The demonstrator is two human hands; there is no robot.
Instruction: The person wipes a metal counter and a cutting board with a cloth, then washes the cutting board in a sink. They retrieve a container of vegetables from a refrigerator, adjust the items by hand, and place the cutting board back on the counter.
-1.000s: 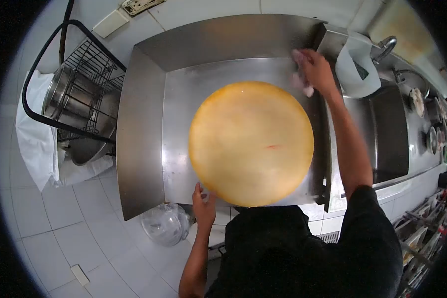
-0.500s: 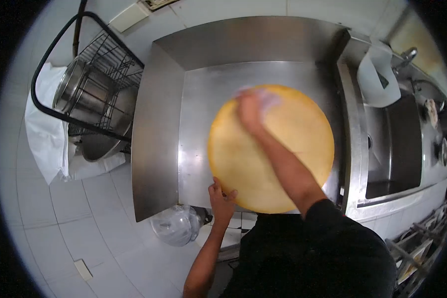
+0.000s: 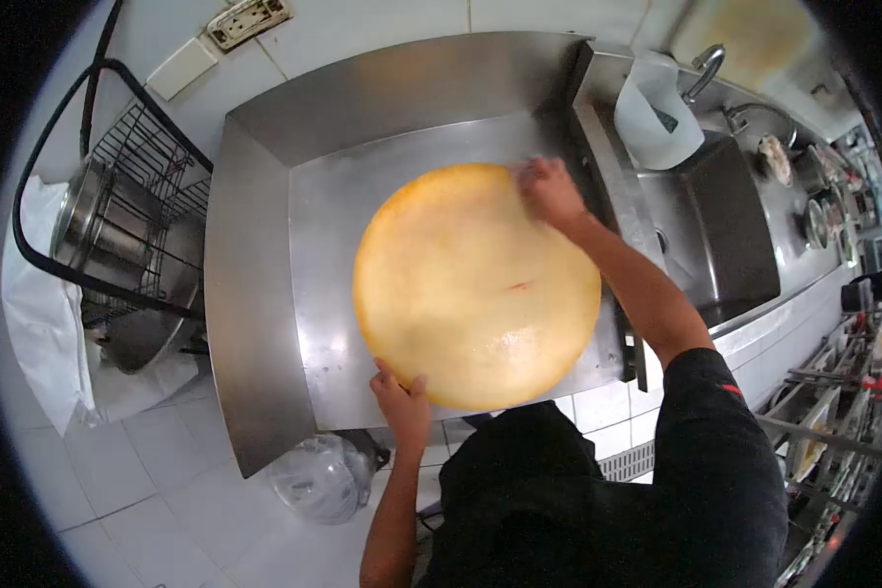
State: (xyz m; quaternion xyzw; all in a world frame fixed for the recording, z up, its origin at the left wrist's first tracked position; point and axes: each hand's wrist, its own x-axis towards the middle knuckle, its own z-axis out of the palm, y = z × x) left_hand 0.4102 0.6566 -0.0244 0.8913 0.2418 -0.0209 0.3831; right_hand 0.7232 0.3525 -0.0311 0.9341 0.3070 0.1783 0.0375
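A large round yellow cutting board lies in a stainless steel tray-like counter. Its surface has wet, shiny patches and a small red mark right of the middle. My left hand holds the board's near left rim, thumb and fingers at the edge. At the far right rim is my right hand, its fingers closed and blurred by motion. A pale, pinkish cloth is bunched under it, mostly hidden by the fingers.
On the right is a sink with a faucet and a white plastic container. A wire rack with metal pots stands left. Below the counter sits a clear plastic-covered bin. Metal racks line the lower right.
My right hand has swept with the cloth from the board's far left part to its far right rim. My left hand stays on the near left edge. The view has shifted and turned.
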